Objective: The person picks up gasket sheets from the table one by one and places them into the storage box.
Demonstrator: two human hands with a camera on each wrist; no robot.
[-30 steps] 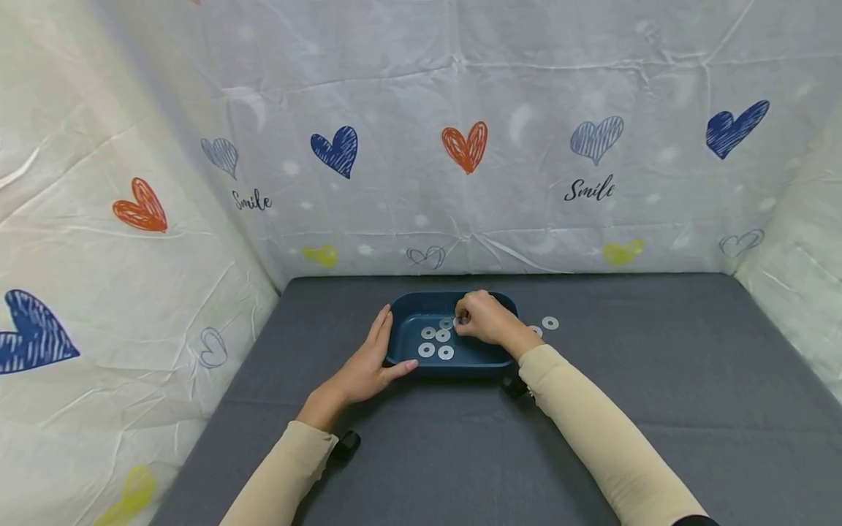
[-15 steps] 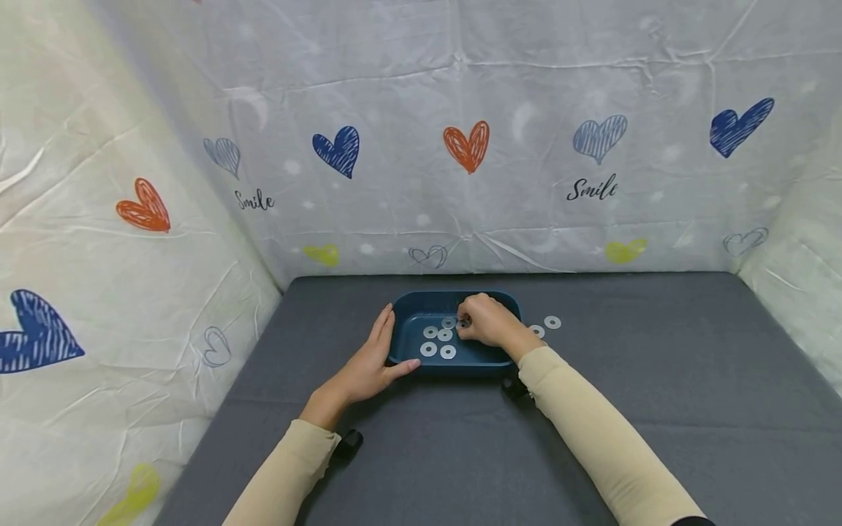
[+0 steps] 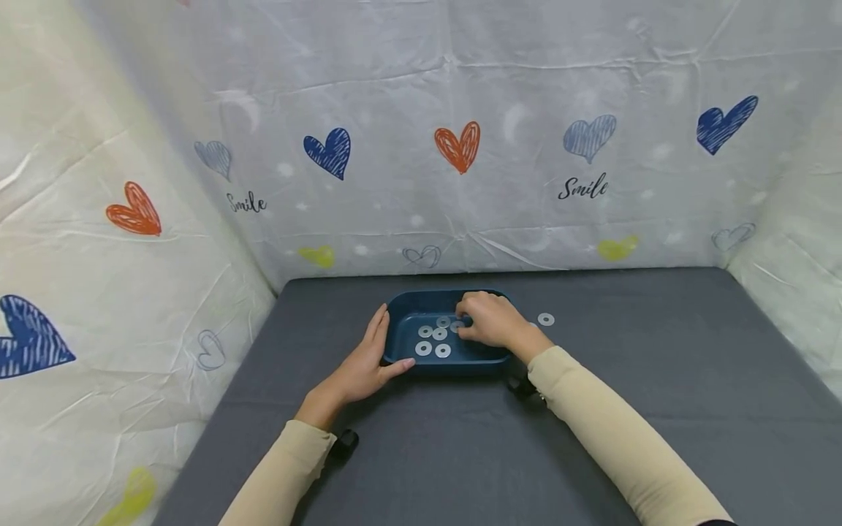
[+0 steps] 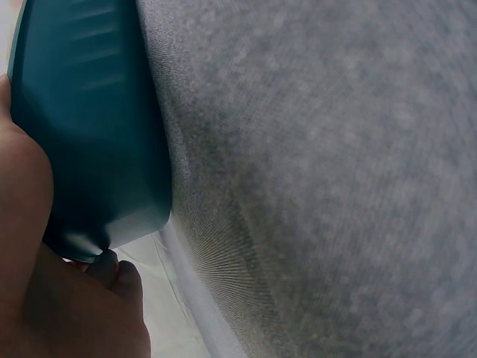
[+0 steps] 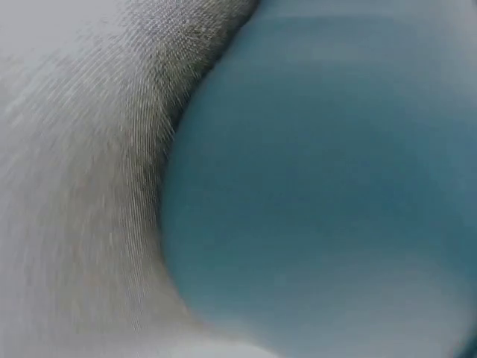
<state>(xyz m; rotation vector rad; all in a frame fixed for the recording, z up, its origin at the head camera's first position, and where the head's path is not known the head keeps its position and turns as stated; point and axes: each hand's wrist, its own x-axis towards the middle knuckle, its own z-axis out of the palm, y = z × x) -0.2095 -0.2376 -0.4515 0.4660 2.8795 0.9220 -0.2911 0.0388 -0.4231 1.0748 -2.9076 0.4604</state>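
Apparently placing flat washer (image 3: 453, 326) with right hand (image 3: 492, 319); cannot confirm pinch. Bracing tray (image 3: 470, 358) with straight-fingered left hand (image 3: 364, 367); next, probably withdraw.

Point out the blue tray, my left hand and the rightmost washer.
Blue tray (image 3: 454, 370): head view, front wall.
Left hand (image 3: 364, 371): head view, back of hand.
Rightmost washer (image 3: 541, 320): head view, left of its hole.

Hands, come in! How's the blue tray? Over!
Left hand against blue tray. Right hand over it, by a washer; grip unclear. Right hand hides part of the tray's inside.
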